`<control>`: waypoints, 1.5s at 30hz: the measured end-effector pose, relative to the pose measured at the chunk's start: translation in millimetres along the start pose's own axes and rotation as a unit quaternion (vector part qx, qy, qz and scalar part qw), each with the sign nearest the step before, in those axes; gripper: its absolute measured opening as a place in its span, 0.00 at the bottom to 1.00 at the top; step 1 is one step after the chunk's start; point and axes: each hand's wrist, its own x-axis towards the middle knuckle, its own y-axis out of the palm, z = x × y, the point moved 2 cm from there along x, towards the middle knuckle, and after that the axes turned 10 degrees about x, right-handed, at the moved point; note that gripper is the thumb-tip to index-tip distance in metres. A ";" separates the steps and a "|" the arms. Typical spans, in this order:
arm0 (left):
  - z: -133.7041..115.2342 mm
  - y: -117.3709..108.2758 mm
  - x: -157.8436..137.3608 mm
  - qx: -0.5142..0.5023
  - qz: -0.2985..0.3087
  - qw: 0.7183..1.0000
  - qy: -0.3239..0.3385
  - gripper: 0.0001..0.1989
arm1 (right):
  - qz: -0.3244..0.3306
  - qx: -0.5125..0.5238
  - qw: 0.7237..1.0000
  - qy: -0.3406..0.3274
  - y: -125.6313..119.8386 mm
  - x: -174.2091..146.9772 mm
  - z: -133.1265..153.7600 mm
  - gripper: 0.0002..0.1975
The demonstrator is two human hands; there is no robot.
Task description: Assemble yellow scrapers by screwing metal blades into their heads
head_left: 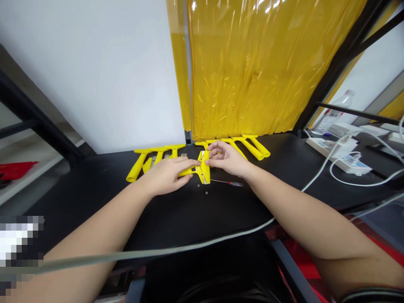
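Holding yellow tool [205, 169] by handle [186, 172] w/ L hand [168, 174], R hand [226, 158] at its head, grip unclear.

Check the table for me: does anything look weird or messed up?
Maybe the pale cable: it droops across the front of the black table and in front of the left arm, where it could get in the way. Two tiny metal pieces also lie loose near the yellow tool.

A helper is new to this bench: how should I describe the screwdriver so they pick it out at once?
On the black tabletop, find the yellow tool between the left hand and right hand. The screwdriver lies just right of that tool's near end. Unlike the thick-handled yellow tools lined up behind, it has a slim shaft and a partly reddish handle.
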 end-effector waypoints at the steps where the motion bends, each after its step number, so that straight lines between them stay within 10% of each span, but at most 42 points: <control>1: -0.2 0.3 0.1 0.001 0.002 1.000 -0.002 0.19 | 0.002 -0.001 1.000 0.007 0.3 -0.5 -0.3 0.23; 45: -4.6 -1.0 -0.3 0.048 -0.002 0.999 0.017 0.22 | -0.022 0.098 0.979 0.178 2.8 -4.1 5.8 0.12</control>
